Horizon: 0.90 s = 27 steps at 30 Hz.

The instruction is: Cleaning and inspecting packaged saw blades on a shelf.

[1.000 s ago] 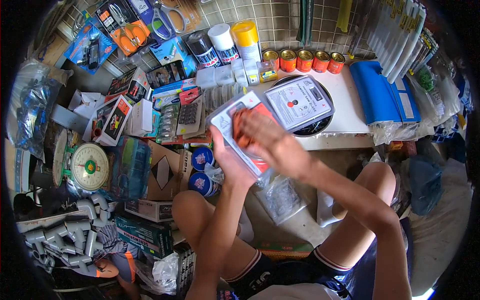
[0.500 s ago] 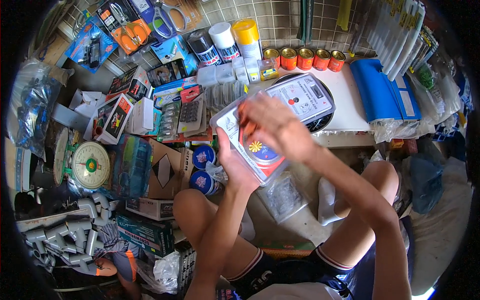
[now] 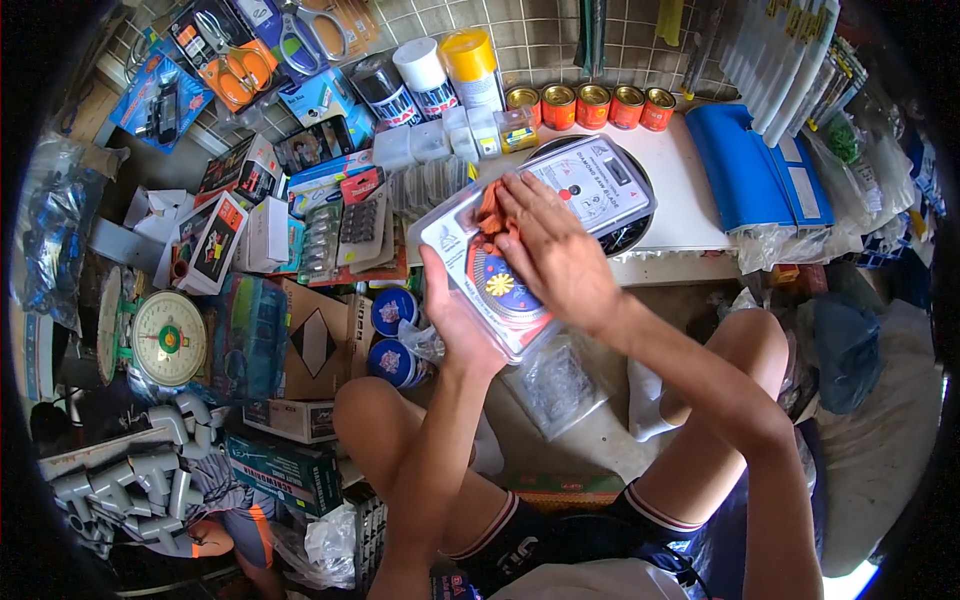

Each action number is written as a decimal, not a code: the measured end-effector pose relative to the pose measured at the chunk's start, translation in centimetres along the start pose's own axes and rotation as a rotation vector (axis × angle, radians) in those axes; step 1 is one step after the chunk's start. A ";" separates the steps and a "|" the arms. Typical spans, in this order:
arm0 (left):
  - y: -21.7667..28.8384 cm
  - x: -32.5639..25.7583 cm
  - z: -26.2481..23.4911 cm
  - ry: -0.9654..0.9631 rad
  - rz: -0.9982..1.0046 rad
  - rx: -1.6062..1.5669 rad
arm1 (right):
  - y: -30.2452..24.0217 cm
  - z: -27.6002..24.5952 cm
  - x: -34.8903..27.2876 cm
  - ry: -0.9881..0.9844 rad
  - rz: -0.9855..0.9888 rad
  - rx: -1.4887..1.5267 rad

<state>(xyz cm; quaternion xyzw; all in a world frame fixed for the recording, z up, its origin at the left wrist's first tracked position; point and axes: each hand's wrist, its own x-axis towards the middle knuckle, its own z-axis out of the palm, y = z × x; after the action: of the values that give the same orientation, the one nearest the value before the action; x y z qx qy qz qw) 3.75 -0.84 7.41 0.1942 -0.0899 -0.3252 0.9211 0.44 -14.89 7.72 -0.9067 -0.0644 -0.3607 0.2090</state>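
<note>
My left hand (image 3: 455, 322) grips a clear plastic blister pack (image 3: 503, 292) from underneath, tilted up in front of me. Inside the pack is a round disc with an orange, blue and yellow label. My right hand (image 3: 556, 256) lies flat over the top of the pack and presses a small orange cloth (image 3: 489, 214) against its far upper part. Most of the cloth is hidden under my fingers.
A similar pack (image 3: 603, 180) lies on a dark round thing on the white table (image 3: 682, 215). Behind it stand small orange tins (image 3: 591, 104) and spray cans (image 3: 428, 76). A blue folder (image 3: 752, 170) is right; boxes, a dial scale (image 3: 167, 338) and grey pipe fittings (image 3: 150, 470) left.
My right hand has slid the orange cloth from the middle of the pack up to its far end. More of the disc label now shows. My left hand keeps its hold.
</note>
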 end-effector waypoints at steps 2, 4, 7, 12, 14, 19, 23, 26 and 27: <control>0.3 0.2 0.4 -0.010 0.057 0.030 | -0.5 -0.3 0.1 -0.013 -0.040 0.051; 0.1 -0.1 0.9 -0.036 0.042 -0.019 | 0.5 -0.7 0.7 -0.024 -0.100 0.077; 0.0 -0.8 1.6 -0.057 -0.020 -0.022 | 1.7 0.2 1.9 0.062 0.042 -0.015; 1.7 0.3 0.5 0.029 0.096 0.098 | -0.7 0.5 -2.2 -0.049 0.070 -0.096; 2.0 0.2 -0.4 0.000 0.110 0.127 | -0.6 0.3 -2.3 -0.053 0.009 -0.109; 1.0 -0.4 1.4 0.109 0.076 0.025 | 0.8 -0.7 -0.6 -0.032 0.017 -0.198; 2.8 0.5 -1.5 -0.001 0.193 0.068 | -1.6 0.0 -3.5 -0.057 -0.248 -0.249; 2.2 0.0 -0.4 -0.049 0.104 0.023 | -0.6 -0.8 -2.0 -0.131 -0.189 -0.278; 1.8 -0.2 0.4 -0.018 0.073 0.090 | 0.1 -1.2 -1.0 -0.165 -0.132 -0.325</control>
<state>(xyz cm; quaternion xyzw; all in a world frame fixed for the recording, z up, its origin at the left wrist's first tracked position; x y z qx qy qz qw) 4.46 0.44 8.49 0.2289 -0.1199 -0.2887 0.9219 -1.06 -15.43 7.82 -0.9488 -0.0816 -0.3038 0.0299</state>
